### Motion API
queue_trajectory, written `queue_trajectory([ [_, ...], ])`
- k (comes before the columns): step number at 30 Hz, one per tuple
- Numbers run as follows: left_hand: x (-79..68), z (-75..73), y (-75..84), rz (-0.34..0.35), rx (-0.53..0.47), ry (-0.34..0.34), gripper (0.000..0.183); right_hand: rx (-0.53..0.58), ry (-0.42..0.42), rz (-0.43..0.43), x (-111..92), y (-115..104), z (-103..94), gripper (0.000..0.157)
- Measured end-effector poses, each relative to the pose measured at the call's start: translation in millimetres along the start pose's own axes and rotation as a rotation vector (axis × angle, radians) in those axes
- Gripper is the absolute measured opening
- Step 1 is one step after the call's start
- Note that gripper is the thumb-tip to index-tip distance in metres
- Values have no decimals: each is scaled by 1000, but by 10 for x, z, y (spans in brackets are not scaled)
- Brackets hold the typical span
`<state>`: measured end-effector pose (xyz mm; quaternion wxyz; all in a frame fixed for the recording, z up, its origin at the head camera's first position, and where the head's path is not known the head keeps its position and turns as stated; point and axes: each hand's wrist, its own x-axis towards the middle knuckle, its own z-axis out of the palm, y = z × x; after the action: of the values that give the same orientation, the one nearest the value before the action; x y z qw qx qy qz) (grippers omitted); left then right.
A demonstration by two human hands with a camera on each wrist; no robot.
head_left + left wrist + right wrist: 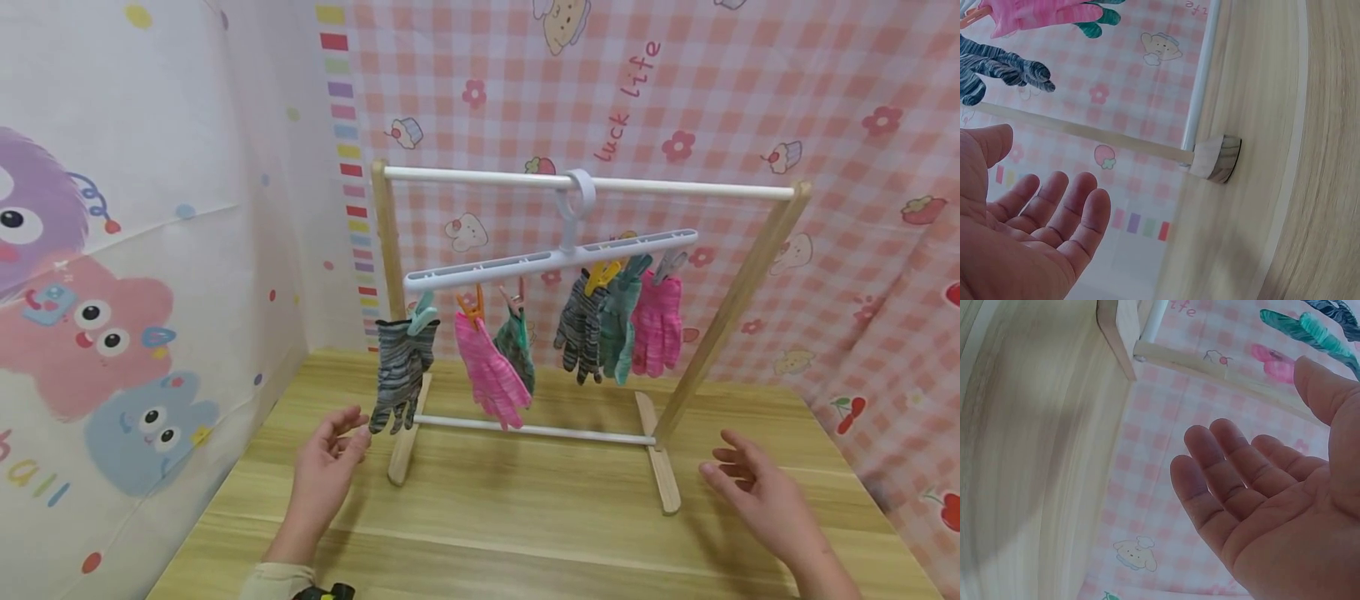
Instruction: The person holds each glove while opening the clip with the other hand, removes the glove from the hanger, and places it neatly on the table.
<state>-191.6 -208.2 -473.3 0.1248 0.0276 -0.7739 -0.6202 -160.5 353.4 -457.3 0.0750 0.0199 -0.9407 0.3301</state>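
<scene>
My left hand is held palm up with relaxed fingers just left of the rack, near a grey striped glove. To the right of the rack my right hand hovers over the table, its fingers loosely bent around nothing. A white hanger hangs by its ring from the rack's top bar. Clothespins hold several gloves under it: the grey one, a pink glove and a dark green glove on the left half; another grey glove, a green glove and a pink glove on the right.
The rack's wooden feet stand on a wood-grain table, joined by a low white bar. Behind hangs a pink checked cloth. A white cartoon-printed sheet covers the left side.
</scene>
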Motion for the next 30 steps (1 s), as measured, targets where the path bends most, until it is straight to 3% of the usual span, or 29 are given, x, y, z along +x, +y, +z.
queue_trajectory([
  [13, -42, 5, -32, -40, 13, -5, 46, 10, 15, -26, -25, -45, 88, 69],
  [21, -56, 22, -46, -58, -15, -6, 45, 48, 76, -116, -34, -98, 193, 59],
  [30, -118, 56, 4, -96, -89, -17, 46, 46, 29, -105, -37, -188, 242, 61],
])
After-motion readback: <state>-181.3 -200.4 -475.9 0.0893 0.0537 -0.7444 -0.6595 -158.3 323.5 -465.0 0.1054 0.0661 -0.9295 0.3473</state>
